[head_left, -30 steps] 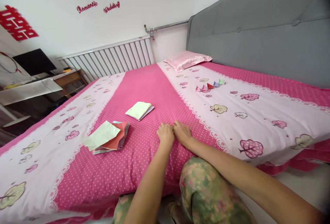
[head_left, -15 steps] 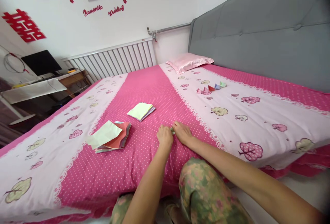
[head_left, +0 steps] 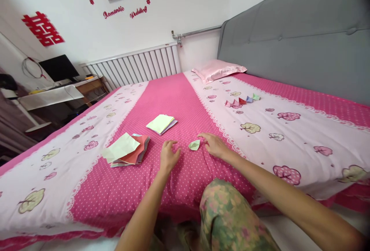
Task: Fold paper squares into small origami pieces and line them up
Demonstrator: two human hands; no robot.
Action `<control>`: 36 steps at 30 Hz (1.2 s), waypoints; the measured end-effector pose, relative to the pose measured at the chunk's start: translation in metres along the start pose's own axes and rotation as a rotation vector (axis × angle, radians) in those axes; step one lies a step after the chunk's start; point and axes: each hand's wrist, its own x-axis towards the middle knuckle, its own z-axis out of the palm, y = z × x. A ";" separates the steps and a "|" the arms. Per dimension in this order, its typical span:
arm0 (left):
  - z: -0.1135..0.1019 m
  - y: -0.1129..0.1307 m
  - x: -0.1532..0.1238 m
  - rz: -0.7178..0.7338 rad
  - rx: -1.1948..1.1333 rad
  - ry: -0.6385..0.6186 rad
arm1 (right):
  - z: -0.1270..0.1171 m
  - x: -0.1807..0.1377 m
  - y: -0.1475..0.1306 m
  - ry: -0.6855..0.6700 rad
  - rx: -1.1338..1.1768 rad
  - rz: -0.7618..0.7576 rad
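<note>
A small folded piece of pale green paper (head_left: 194, 145) lies on the pink dotted strip of the bedspread (head_left: 179, 101), between my two hands. My left hand (head_left: 169, 156) hovers to its left, fingers curved and apart, holding nothing. Close to the paper's right side is my right hand (head_left: 213, 144), its fingers also spread and free. Left of my hands rest a stack of square papers (head_left: 162, 123) with pale yellow on top, and a looser pile of coloured sheets (head_left: 141, 149) under a pale green sheet (head_left: 123, 147).
Several small folded paper pieces (head_left: 242, 101) in pink, red, blue and green stand in a row farther right. A pink pillow (head_left: 218, 70) lies by the grey headboard (head_left: 303, 39). At the far left is a desk with a monitor (head_left: 59, 68). A radiator (head_left: 133, 66) lines the wall.
Both hands were closed together around the green paper. They have let go and moved apart, the left hand farther left, leaving the paper on the bed. The view has shifted slightly.
</note>
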 end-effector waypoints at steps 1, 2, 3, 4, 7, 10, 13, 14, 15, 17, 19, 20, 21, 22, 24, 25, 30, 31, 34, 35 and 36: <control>-0.003 -0.008 -0.002 0.000 0.017 0.009 | -0.001 0.002 0.004 -0.006 0.008 -0.015; -0.006 -0.015 -0.004 0.004 0.036 0.010 | -0.001 0.004 0.008 -0.016 0.015 -0.034; -0.007 -0.021 -0.007 0.009 0.056 0.008 | -0.002 0.006 0.012 -0.030 0.022 -0.059; -0.007 -0.025 -0.010 0.017 0.073 0.000 | -0.002 0.009 0.015 -0.048 0.028 -0.088; -0.002 -0.032 -0.019 0.031 0.112 -0.006 | -0.004 0.020 0.023 -0.109 0.035 -0.182; 0.003 -0.032 -0.021 0.027 0.130 0.008 | -0.007 0.030 0.028 -0.166 0.016 -0.266; 0.005 -0.033 -0.017 0.032 0.125 0.022 | -0.010 0.040 0.030 -0.217 -0.022 -0.322; 0.006 -0.034 -0.016 0.036 0.121 0.023 | -0.010 0.043 0.030 -0.231 -0.038 -0.331; 0.006 -0.035 -0.015 0.038 0.121 0.024 | -0.011 0.046 0.030 -0.245 -0.053 -0.337; 0.007 -0.038 -0.014 0.031 0.174 0.031 | -0.012 0.050 0.030 -0.265 -0.079 -0.339; 0.008 -0.039 -0.013 0.036 0.207 0.031 | -0.013 0.053 0.030 -0.264 -0.092 -0.327; 0.008 -0.040 -0.013 0.041 0.217 0.029 | -0.015 0.054 0.031 -0.252 -0.094 -0.315; 0.008 -0.040 -0.014 0.043 0.227 0.030 | -0.016 0.055 0.033 -0.232 -0.094 -0.295; 0.008 -0.039 -0.014 0.042 0.237 0.028 | -0.018 0.056 0.037 -0.204 -0.093 -0.268; 0.007 -0.039 -0.014 0.037 0.259 0.024 | -0.023 0.059 0.048 -0.128 -0.094 -0.186; 0.007 -0.038 -0.014 0.034 0.269 0.019 | -0.026 0.061 0.056 -0.083 -0.098 -0.133; 0.008 -0.038 -0.014 0.029 0.315 0.020 | -0.042 0.079 0.104 0.122 -0.154 0.173; 0.008 -0.039 -0.015 0.030 0.320 0.022 | -0.045 0.084 0.114 0.147 -0.169 0.229; 0.010 -0.041 -0.015 0.033 0.319 0.027 | -0.053 0.096 0.139 0.184 -0.209 0.363; 0.011 -0.042 -0.015 0.033 0.317 0.032 | -0.055 0.100 0.146 0.186 -0.220 0.396; 0.011 -0.043 -0.014 0.031 0.316 0.037 | -0.056 0.105 0.153 0.184 -0.231 0.425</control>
